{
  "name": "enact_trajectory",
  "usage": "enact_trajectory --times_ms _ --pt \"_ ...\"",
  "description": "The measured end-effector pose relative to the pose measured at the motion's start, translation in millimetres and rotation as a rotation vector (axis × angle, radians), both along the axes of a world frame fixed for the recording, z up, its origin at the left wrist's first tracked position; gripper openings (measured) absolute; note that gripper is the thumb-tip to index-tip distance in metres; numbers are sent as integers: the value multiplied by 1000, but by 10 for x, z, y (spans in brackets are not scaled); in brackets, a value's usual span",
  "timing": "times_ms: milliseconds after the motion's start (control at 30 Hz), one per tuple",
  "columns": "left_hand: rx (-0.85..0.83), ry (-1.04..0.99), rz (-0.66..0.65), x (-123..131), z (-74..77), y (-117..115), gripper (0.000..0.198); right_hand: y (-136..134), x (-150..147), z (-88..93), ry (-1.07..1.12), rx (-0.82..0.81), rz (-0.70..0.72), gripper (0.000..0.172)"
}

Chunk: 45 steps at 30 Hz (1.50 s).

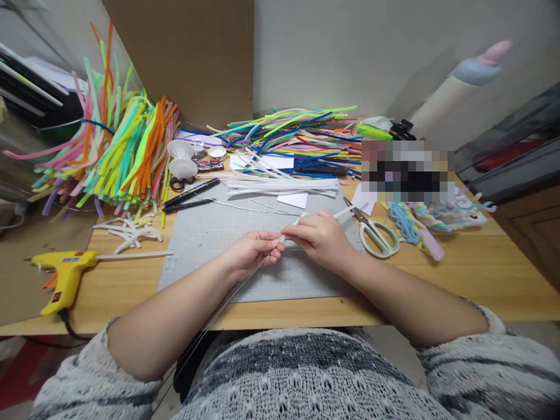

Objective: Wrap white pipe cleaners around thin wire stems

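Over the grey cutting mat [196,251], my two hands meet fingertip to fingertip. My left hand [251,254] is closed in a pinch on thin wire [230,298], which trails down towards my lap. My right hand [326,240] is closed on a white pipe cleaner [345,210], whose free end sticks out beyond the knuckles to the right. A small bit of white shows between the fingertips where wire and pipe cleaner come together; the fingers hide how they are joined. Further loose wires [231,205] lie on the mat behind the hands.
Scissors [380,236] lie right of the mat. A yellow glue gun [65,274] with its cord sits at left. Black markers [192,195], white pipe cleaners [284,186] and coloured bundles [126,151] line the back. Finished-looking fuzzy pieces [411,221] lie at right.
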State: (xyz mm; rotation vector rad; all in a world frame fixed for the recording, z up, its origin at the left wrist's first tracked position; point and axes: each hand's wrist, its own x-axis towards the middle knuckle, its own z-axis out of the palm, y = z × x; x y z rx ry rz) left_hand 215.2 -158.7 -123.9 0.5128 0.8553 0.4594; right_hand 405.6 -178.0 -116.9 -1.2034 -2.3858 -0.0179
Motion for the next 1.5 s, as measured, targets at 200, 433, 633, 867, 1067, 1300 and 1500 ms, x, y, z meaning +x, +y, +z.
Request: enact_trajectory --times_ms 200,433,633,867,1067,1300,1500 --pt "87 -46 -20 19 -8 -17 8 22 49 12 -60 171 61 26" --pt "381 47 -35 56 -38 -66 26 37 53 -13 -57 216 67 22" --pt "476 219 32 156 -39 -109 17 31 45 -31 -69 244 79 20" --pt "494 196 129 126 -2 -108 23 -3 34 4 -6 252 37 16" --pt "588 279 133 78 9 -110 24 -40 54 78 -137 345 105 16" --pt "764 318 -78 56 60 -178 23 18 76 610 -325 274 305 23" --pt "740 164 -213 23 116 -227 26 387 -9 882 -133 -457 602 19"
